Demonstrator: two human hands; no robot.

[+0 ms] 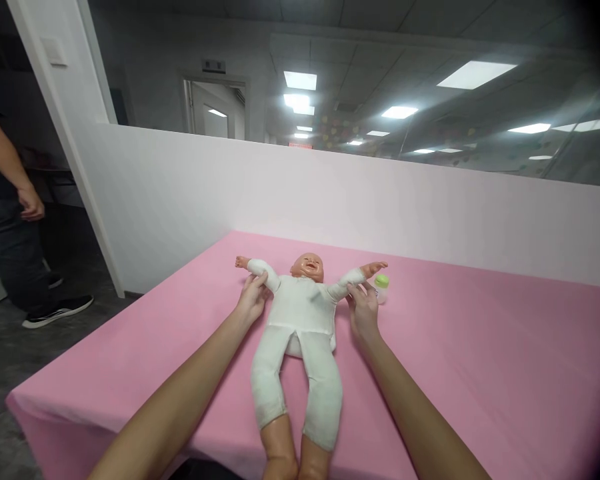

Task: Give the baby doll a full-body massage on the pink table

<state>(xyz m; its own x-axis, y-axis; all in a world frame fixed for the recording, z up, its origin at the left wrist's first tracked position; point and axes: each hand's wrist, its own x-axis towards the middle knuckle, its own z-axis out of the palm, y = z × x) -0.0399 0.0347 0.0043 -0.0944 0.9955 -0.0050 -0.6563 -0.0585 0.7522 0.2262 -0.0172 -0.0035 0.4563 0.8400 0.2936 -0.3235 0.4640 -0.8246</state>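
Note:
A baby doll [300, 305] with a white cloth body lies on its back, head away from me, its arms spread wide. My left hand [253, 297] is closed on the doll's upper arm at the left of the view. On the other side, my right hand [364, 311] grips the doll's other arm, thumb and fingers around the white sleeve. Just beyond my right hand stands a small baby bottle [381, 289] with a green cap, partly hidden by that hand. The doll's bare feet reach the bottom edge of the view.
Pink cloth [480, 347] covers the table and hangs over its front edge. A low white wall [405, 207] with glass above it runs behind. At the far left a person [10, 220] stands on the dark floor beside a white post [75, 147].

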